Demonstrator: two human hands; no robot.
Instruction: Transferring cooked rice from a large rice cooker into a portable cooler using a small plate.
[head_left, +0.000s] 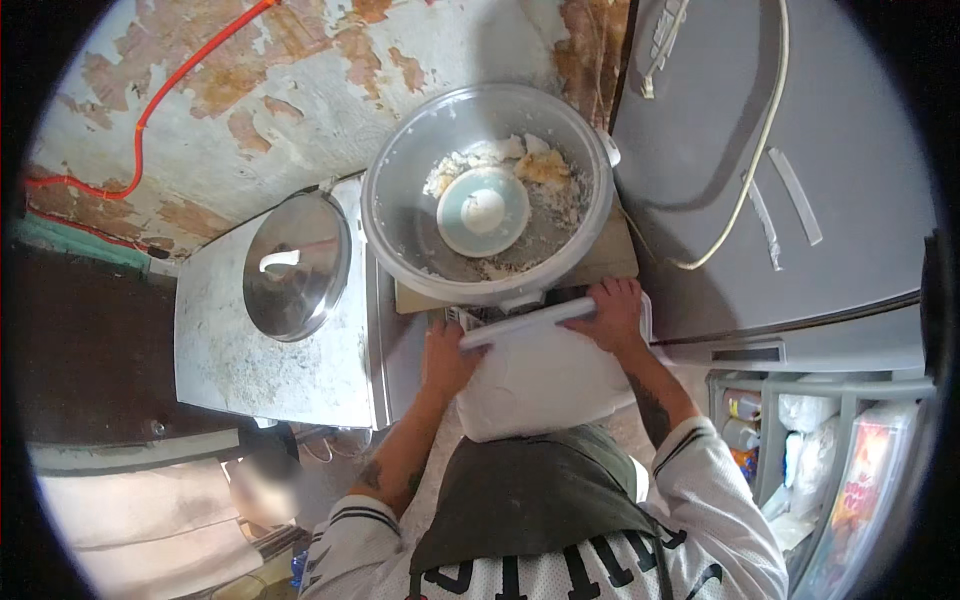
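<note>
My left hand (450, 356) grips the near-left end of the rim of a white rectangular container or lid (544, 379). Further right along the same rim, my right hand (615, 315) has hold of it, thumb on top. The white piece is tilted, its broad face towards me, its lower edge against my dark apron (532, 487). Just beyond it stands a large round translucent plastic tub (382, 232). White and yellowish crumbly matter (544, 169) lies inside the tub, around a small round pale-green dish (484, 244).
The tub rests on a board (619, 247). To its left, a metal pot lid (296, 300) lies on a stained white appliance top (210, 352). A grey refrigerator (720, 292) with a cable (750, 202) stands right; its stocked door shelves (810, 397) show below. A red hose (142, 120) crosses the peeling wall.
</note>
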